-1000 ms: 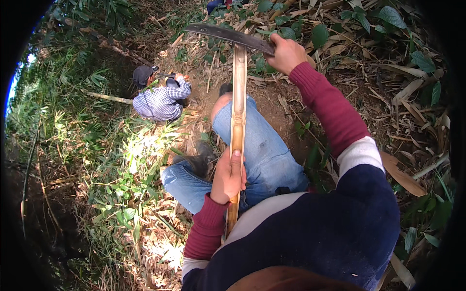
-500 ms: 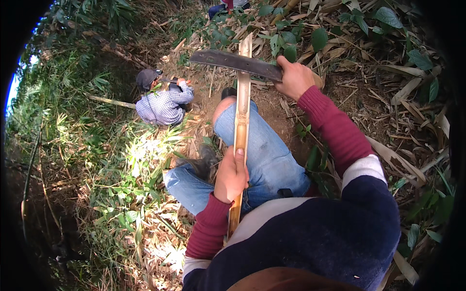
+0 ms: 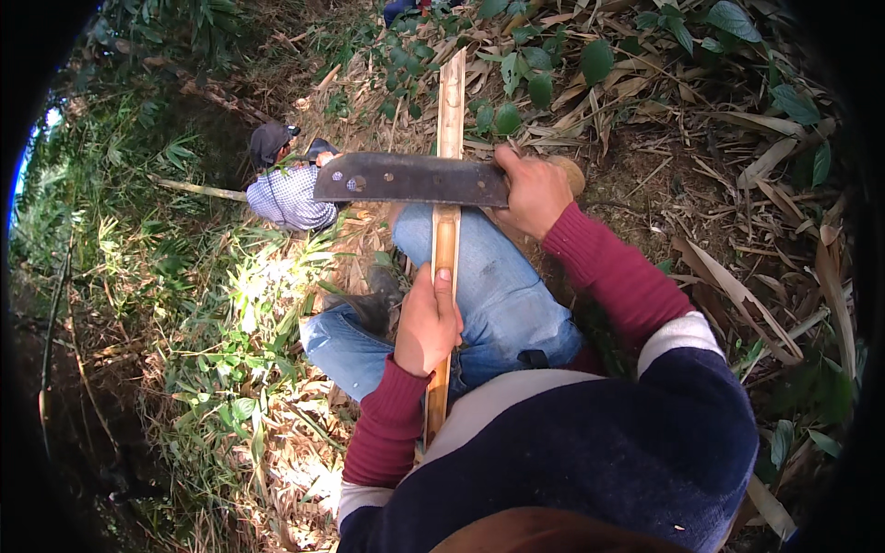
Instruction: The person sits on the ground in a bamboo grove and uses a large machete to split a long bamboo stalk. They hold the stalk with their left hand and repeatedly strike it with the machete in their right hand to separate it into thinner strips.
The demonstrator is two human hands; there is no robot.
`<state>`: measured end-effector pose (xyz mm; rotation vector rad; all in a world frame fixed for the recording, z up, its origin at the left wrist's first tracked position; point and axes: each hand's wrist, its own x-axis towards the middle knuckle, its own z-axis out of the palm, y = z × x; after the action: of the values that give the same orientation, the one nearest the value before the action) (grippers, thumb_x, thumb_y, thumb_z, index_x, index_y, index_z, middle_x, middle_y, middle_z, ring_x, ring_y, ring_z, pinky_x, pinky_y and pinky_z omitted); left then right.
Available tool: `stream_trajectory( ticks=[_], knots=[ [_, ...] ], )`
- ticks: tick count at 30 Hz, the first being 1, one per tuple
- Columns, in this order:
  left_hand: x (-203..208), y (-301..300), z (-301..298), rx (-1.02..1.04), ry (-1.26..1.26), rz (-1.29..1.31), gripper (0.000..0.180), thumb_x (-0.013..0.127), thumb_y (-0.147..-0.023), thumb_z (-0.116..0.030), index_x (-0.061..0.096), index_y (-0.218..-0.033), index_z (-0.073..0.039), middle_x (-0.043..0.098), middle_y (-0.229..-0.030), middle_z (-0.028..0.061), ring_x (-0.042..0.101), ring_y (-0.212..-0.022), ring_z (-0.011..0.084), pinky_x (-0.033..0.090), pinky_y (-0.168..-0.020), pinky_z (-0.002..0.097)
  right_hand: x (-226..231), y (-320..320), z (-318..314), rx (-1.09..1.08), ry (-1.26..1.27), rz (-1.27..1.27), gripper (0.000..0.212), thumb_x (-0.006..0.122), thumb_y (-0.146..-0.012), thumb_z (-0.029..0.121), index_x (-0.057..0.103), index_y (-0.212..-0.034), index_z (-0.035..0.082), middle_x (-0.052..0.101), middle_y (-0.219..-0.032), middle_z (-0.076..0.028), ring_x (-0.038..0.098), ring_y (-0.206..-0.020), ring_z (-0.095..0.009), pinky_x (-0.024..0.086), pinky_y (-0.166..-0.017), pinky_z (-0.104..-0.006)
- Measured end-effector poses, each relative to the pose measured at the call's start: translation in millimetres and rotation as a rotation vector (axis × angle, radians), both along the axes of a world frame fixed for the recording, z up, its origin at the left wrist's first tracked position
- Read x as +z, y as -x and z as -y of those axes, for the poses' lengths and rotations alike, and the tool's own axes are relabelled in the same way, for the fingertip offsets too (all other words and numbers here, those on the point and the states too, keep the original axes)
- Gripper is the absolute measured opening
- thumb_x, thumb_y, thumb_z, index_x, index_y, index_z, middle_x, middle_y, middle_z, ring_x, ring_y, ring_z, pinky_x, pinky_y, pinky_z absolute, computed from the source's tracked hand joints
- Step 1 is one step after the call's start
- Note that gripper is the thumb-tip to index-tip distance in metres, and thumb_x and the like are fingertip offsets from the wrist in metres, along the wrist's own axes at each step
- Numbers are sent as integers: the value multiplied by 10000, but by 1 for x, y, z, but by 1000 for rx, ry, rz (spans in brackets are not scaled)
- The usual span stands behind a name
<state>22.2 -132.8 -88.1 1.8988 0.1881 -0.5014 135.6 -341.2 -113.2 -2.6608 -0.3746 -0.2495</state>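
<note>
A long split strip of bamboo (image 3: 450, 111), its hollow inner side facing up, runs from my lap away from me across my bent knee. Wrapped round its lower half is my left hand (image 3: 430, 321), the thumb pressed on top. My right hand (image 3: 536, 189) grips the wooden handle (image 3: 570, 175) of a machete (image 3: 410, 180). The wide dark blade has a few holes and lies crosswise over the bamboo, flat side toward me, just beyond my left hand. Whether its edge touches the bamboo I cannot tell.
To the left a person in a checked shirt (image 3: 293, 195) and dark cap crouches near a pole (image 3: 207, 189). Part of another person (image 3: 398, 11) shows at the top edge. Dry leaves (image 3: 737, 300) and green plants (image 3: 226, 359) cover much of the ground around my jeans (image 3: 502, 286).
The machete has come down along the bamboo toward my left hand, and its broad face now shows more. My left hand still holds the bamboo. The view has shifted slightly.
</note>
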Motion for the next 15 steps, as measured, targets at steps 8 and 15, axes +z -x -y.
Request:
stream_trajectory(
  ticks=[8, 15],
  knots=[
    [-11, 2, -3, -6, 58, 30, 384, 339, -1118, -372, 485, -1000, -37, 485, -555, 19, 464, -403, 100, 396, -394, 263, 5, -6, 5, -2, 57, 58, 408, 782, -708, 232, 546, -1015, 107, 655, -751, -126, 658, -764, -359, 523, -699, -484],
    [-3, -2, -5, 2, 147, -23, 393, 335, -1117, -380, 487, -1006, -36, 489, -549, 18, 466, -400, 101, 391, -389, 259, 11, -16, 17, -40, 36, -69, 450, 804, -701, 221, 542, -1044, 94, 651, -750, -134, 668, -807, -380, 528, -720, -505]
  ],
)
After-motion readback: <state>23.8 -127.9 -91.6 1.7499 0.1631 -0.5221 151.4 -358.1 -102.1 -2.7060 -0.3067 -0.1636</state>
